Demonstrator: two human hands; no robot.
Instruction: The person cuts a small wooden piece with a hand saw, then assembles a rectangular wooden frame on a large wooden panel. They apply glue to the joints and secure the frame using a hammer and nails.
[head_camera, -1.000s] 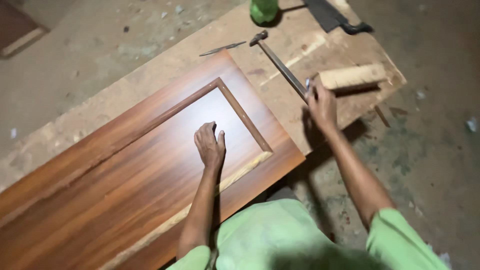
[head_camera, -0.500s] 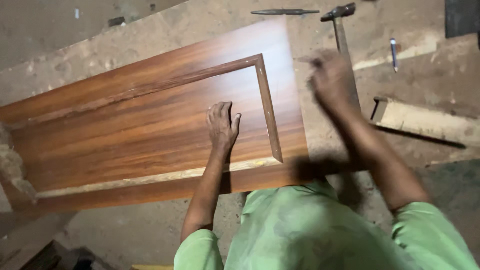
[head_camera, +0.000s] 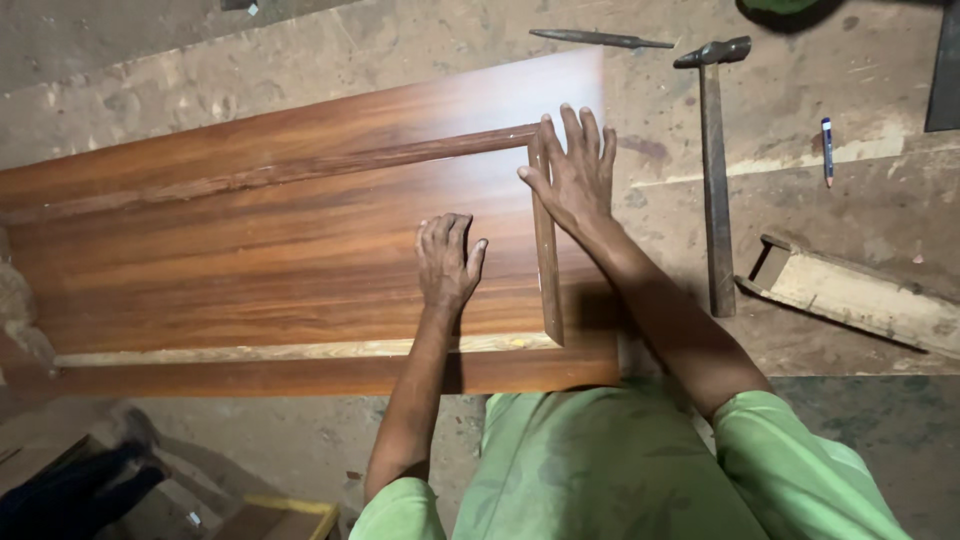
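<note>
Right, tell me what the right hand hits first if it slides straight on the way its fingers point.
The right hand points toward the panel's far edge. Beyond that lies bare workbench, then probably the thin metal tool, though it could pass just left of it.

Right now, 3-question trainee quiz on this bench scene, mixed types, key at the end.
1. True or false: the right hand lies flat with spread fingers at the corner of the moulding strip on the wooden panel.
2. Which tool lies on the workbench just right of the panel? A) hammer B) saw C) pliers
3. Fill in: the left hand rests palm down on the panel's ____ field, holding nothing.

Key: 1 true; 2 A; 3 inner
</note>
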